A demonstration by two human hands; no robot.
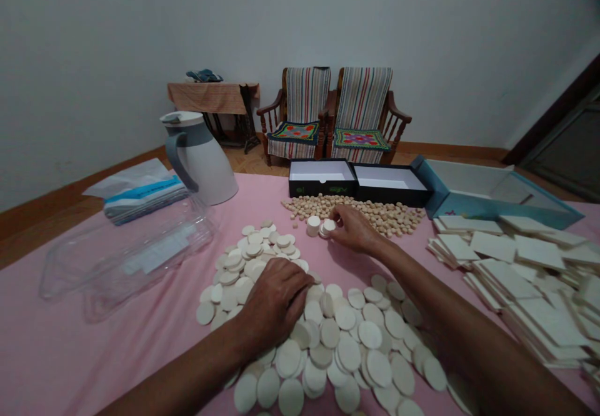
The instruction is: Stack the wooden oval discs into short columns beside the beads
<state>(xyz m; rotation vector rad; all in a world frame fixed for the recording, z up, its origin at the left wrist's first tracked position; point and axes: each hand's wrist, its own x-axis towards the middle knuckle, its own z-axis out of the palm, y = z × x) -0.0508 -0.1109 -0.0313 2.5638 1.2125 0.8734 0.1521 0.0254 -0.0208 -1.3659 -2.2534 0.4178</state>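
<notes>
Round, pale wooden discs [349, 350] lie in a broad loose heap on the pink cloth. Over its left part rests my left hand [276, 297], back up, with the fingers curled together; a disc shows by its fingertips, but what lies under them is hidden. Farther forward, my right hand [352, 225] pinches a wooden disc [329, 225] at the top of a low, slightly uneven stack. Just left of it, a neat upright stack of discs [313, 225] stands on the cloth.
Small wooden pieces [394, 217] lie scattered behind the right hand, before two black-sided boxes [323, 188]. Square wooden boards [539, 291] and a blue box [506, 207] are at right. At left are a jug [210, 169], tissues [140, 197] and clear plastic packaging [140, 253].
</notes>
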